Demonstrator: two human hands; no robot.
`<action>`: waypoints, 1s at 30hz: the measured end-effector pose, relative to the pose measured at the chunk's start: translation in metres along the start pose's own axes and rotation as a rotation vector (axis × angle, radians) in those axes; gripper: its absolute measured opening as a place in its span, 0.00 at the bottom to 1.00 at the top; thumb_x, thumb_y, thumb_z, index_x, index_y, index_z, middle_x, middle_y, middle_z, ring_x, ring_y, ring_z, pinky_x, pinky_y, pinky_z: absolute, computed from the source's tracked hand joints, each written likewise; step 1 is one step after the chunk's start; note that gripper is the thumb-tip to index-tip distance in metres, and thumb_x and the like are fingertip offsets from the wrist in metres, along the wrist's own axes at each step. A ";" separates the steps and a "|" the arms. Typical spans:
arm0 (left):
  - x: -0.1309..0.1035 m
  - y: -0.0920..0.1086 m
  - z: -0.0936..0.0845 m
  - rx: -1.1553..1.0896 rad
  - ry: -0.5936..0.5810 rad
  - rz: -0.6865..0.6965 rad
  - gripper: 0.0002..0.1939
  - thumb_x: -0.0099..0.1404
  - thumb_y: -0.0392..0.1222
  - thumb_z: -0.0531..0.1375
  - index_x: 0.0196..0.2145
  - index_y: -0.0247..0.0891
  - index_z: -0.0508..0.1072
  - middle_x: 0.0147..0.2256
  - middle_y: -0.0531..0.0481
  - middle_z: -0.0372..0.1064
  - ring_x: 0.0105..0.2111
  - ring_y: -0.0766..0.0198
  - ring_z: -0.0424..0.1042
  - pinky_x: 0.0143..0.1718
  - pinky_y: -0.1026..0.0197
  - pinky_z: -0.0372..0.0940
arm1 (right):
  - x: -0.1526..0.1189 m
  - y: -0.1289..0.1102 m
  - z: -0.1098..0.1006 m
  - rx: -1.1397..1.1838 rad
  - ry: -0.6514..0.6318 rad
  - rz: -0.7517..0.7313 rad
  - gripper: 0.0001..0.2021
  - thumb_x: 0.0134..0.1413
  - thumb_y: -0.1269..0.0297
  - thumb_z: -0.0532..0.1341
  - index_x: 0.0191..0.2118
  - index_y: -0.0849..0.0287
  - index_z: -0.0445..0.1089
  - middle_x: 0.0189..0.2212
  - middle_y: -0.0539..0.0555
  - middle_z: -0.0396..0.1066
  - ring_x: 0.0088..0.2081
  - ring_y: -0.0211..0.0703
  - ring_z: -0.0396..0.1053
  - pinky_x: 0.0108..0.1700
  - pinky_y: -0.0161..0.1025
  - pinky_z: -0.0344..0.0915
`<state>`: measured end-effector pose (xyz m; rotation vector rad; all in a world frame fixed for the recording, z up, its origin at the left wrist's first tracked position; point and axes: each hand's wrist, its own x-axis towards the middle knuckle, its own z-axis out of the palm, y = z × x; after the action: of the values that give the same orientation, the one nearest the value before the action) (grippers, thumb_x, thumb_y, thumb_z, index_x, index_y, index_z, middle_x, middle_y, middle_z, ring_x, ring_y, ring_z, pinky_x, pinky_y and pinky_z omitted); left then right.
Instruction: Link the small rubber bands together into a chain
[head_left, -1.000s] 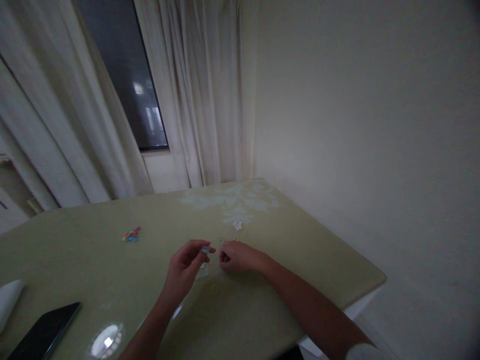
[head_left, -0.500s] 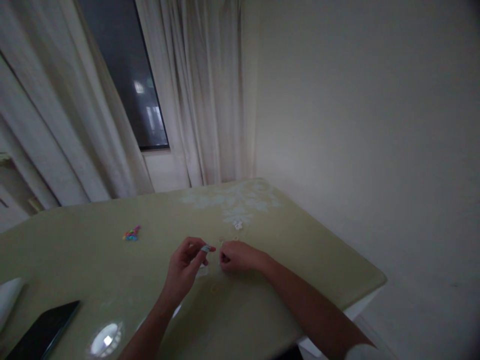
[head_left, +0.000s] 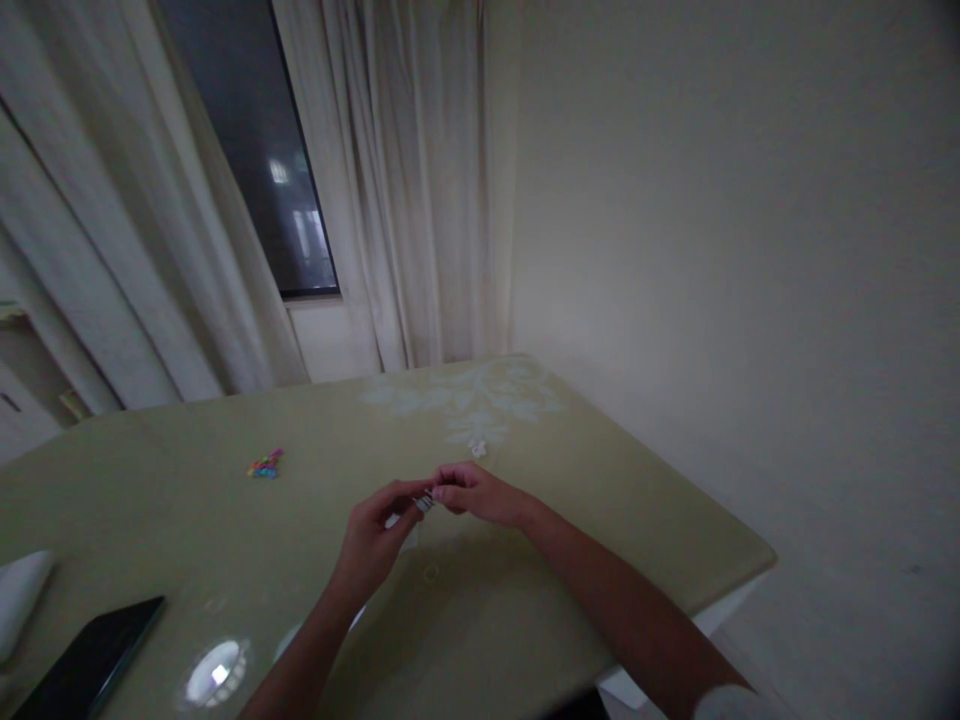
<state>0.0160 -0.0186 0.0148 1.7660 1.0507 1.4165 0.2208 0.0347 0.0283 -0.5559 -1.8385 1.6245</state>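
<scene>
My left hand (head_left: 379,530) is closed, pinching a small whitish piece with dark stripes (head_left: 424,501) between thumb and fingertips; its exact kind is too small to tell. Against its right end, the closed fingers of my right hand (head_left: 472,493) meet the left fingertips. Whatever the right fingers pinch is hidden. Partly behind my left hand lies a clear or whitish flat item (head_left: 409,540). A small pale ring (head_left: 430,574) rests on the table just below the hands. Beyond my right hand sits a little cluster of white pieces (head_left: 478,448).
A small heap of colourful pieces (head_left: 266,464) lies left on the greenish table (head_left: 525,620). Nearer me are a dark phone or tablet (head_left: 90,655), a white object (head_left: 22,600) and a round bright shape (head_left: 216,674). Curtains (head_left: 420,200) and a wall stand behind.
My right hand has lifted from the tabletop and moved up and left to the striped piece. The left hand has shifted slightly right, and the two hands now meet.
</scene>
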 end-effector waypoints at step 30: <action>-0.001 -0.006 0.002 -0.025 0.067 -0.037 0.06 0.66 0.42 0.61 0.40 0.39 0.74 0.41 0.44 0.81 0.29 0.63 0.77 0.32 0.62 0.72 | 0.028 0.051 -0.013 -1.358 0.288 0.153 0.09 0.58 0.67 0.62 0.38 0.67 0.78 0.39 0.64 0.74 0.41 0.51 0.70 0.43 0.42 0.63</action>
<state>0.0169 -0.0165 0.0090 1.6836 1.0902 1.4687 0.2051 0.0706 -0.0163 -1.3879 -2.4690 0.0847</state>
